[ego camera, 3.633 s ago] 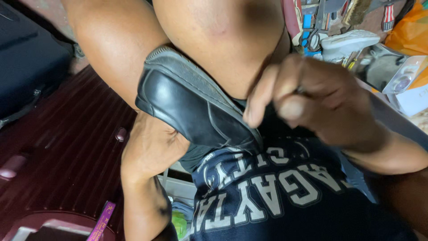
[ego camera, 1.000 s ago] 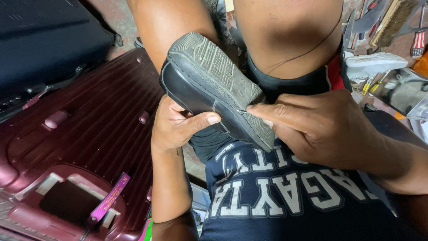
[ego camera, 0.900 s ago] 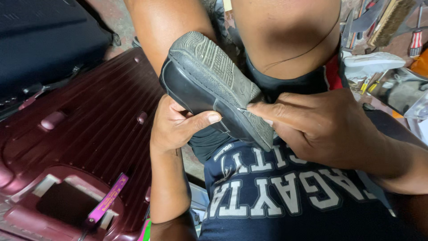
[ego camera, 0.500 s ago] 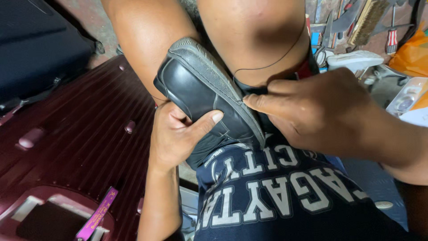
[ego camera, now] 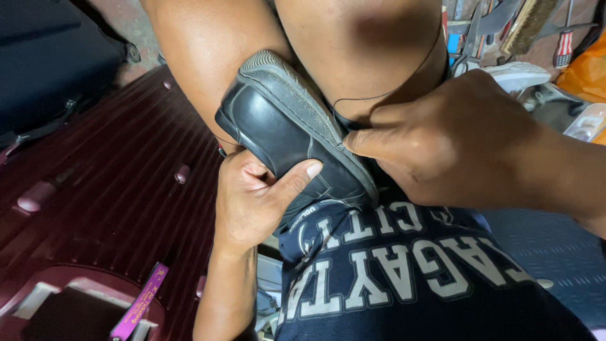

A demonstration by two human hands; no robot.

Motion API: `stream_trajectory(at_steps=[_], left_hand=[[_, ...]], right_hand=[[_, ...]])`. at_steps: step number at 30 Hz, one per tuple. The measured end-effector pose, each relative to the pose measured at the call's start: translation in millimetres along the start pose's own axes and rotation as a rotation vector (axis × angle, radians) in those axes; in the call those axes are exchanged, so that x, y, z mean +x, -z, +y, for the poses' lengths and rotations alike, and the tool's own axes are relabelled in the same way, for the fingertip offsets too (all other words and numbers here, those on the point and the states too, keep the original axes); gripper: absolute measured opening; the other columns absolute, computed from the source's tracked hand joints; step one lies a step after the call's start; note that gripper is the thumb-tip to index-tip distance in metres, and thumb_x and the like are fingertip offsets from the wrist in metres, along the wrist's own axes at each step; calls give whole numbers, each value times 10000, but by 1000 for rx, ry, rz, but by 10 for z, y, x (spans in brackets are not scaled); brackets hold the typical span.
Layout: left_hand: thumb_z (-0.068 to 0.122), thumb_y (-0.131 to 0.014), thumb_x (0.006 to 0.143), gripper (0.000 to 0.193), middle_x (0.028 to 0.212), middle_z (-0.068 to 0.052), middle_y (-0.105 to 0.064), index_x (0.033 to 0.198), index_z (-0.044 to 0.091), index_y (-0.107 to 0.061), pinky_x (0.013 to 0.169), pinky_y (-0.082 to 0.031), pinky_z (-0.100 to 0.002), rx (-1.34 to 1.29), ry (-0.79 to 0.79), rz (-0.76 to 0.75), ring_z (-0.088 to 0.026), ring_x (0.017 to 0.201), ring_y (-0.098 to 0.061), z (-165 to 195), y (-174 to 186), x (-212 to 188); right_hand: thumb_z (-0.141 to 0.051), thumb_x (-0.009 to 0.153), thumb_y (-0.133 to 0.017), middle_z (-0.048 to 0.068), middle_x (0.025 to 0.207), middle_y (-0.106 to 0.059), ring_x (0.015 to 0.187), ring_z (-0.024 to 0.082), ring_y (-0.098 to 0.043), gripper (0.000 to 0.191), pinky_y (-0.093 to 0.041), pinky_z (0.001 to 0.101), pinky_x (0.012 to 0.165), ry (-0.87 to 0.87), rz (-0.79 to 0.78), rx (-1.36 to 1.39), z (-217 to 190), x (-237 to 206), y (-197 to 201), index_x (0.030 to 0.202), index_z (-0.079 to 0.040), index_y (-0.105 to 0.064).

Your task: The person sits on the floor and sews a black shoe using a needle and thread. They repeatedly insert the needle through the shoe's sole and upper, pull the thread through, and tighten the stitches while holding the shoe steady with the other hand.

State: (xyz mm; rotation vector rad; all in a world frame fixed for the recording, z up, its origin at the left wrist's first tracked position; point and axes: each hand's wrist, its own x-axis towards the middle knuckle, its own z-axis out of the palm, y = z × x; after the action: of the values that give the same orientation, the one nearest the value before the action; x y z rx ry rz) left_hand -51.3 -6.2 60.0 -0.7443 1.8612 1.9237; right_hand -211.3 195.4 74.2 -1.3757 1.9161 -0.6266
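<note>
The black leather shoe with grey rubber sole (ego camera: 297, 142) is clasped by the left hand (ego camera: 252, 202); a thin black thread (ego camera: 379, 96) is pinched by the right hand (ego camera: 454, 139) at the sole's edge, stitching apparently unfinished.

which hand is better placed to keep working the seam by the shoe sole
Right. The right hand has pinched fingertips at the sole edge of the black shoe, with a thin dark thread running there. The left hand grips the upper, steadying it.
</note>
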Motion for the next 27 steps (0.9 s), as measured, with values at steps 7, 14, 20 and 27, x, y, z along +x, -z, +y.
stream_trajectory(at_steps=[7, 14, 20, 27], left_hand=[[27, -800, 895, 119, 912, -42, -786, 985, -16, -736, 713, -572, -224, -44, 50, 38, -54, 788, -687, -14, -15, -26], [61, -811, 902, 108, 840, -4, -768, 949, -6, -741, 648, -531, -209, 57, 24, 60, -27, 730, -641, 14, -31, -19], [76, -831, 902, 141, 693, 6, -565, 948, -2, -723, 563, -371, -219, 164, -61, 161, -34, 638, -468, -82, 40, -90], [47, -697, 1085, 94, 1053, -74, -655, 1021, 16, -634, 674, -450, -245, 433, -150, 713, -117, 817, -556, -284, 470, -215]], right_hand=[[-102, 788, -703, 169, 1050, -762, 762, 239, -743, 255, -563, 354, 592, 88, 67, -19, -1, 46, -60, 1035, -48, -743], [-158, 843, -722, 76, 615, -625, 552, 254, -655, 123, -493, 400, 504, 82, 96, -45, -71, 161, -131, 870, -45, -683], [-144, 957, -685, 74, 599, -585, 526, 241, -619, 156, -476, 394, 516, 48, 138, -86, 2, 64, -149, 823, -73, -650], [-194, 917, -662, 5, 742, -706, 553, 229, -640, 79, -459, 352, 482, -87, 119, -69, 71, -29, -143, 933, -152, -727]])
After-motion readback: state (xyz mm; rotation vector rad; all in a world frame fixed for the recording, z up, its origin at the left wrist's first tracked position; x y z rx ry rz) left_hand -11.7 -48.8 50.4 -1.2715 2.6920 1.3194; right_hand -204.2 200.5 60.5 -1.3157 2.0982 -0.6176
